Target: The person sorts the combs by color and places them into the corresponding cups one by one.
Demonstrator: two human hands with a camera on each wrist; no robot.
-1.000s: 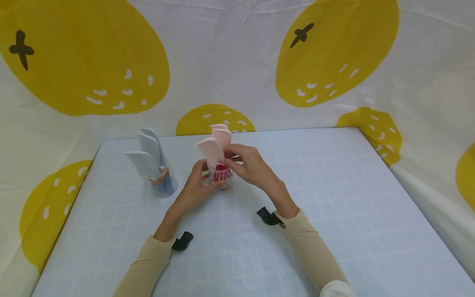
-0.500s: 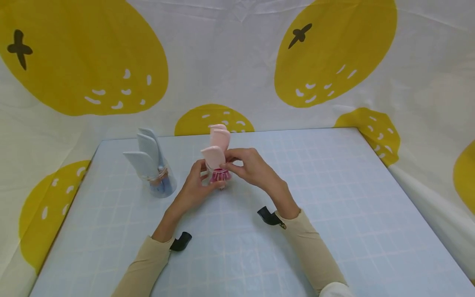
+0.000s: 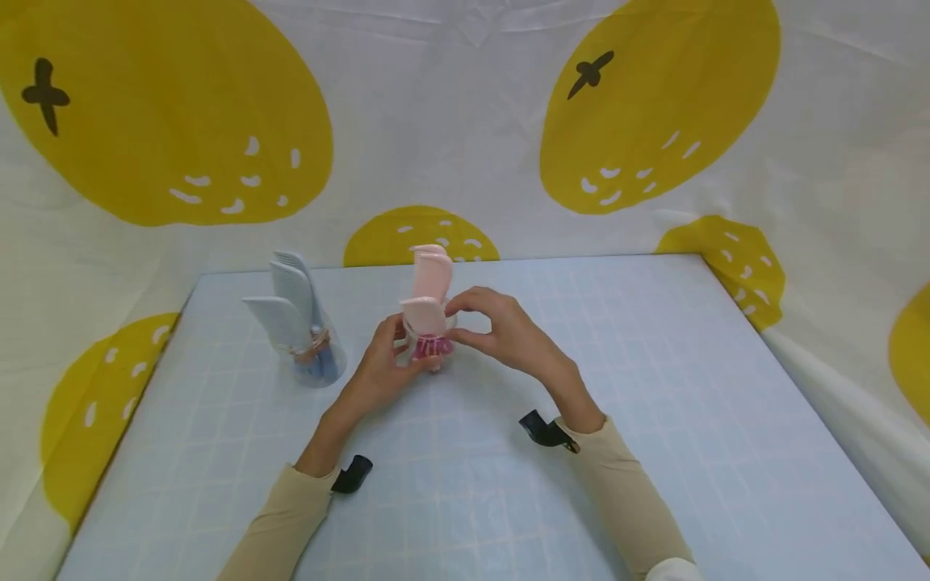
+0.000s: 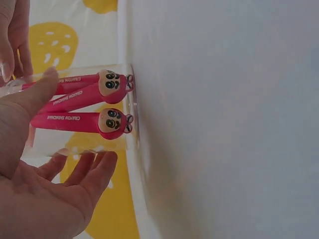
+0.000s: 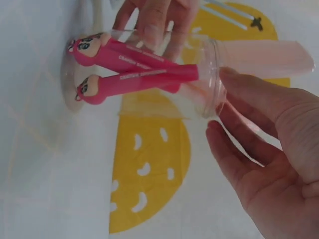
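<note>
A clear jar (image 5: 205, 102) stands upright on the table in the head view, holding several pink combs (image 3: 432, 278). Their dark pink handles (image 4: 75, 123), with character faces at the ends, show through the wall. My left hand (image 3: 381, 361) grips the jar from its left side, thumb across the front. At the right of the rim is my right hand (image 3: 504, 329), thumb and fingers spread apart with the tips right at the rim. The front comb (image 3: 424, 315) sits lower than the two behind it.
Left of the hands stands a second clear jar (image 3: 334, 369) with twine round it, holding several light blue combs (image 3: 291, 288). A pale blue grid cloth covers the table (image 3: 465, 500). Behind hangs a white curtain (image 3: 436, 121) with yellow fruit prints.
The front pink comb has sunk lower into the jar. My right hand has let go of it and drawn slightly right, fingers spread. The left hand stays on the jar.
</note>
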